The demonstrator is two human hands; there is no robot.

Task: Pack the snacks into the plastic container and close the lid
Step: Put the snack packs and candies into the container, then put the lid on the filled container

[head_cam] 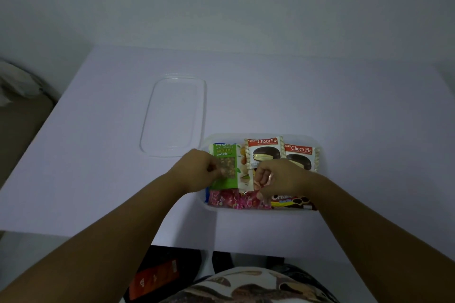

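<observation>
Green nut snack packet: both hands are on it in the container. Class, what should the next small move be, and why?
Probably press the green nut snack packet flat and let go. The left hand and right hand both pinch it over the plastic container, which already holds two Choco Pie packs. The clear lid lies apart on the table, not yet fitted.

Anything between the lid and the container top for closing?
Yes. Both hands, left hand and right hand, are over the open plastic container, on the nut snack pack. The clear lid lies flat on the table, beyond-left; that stretch is bare.
</observation>
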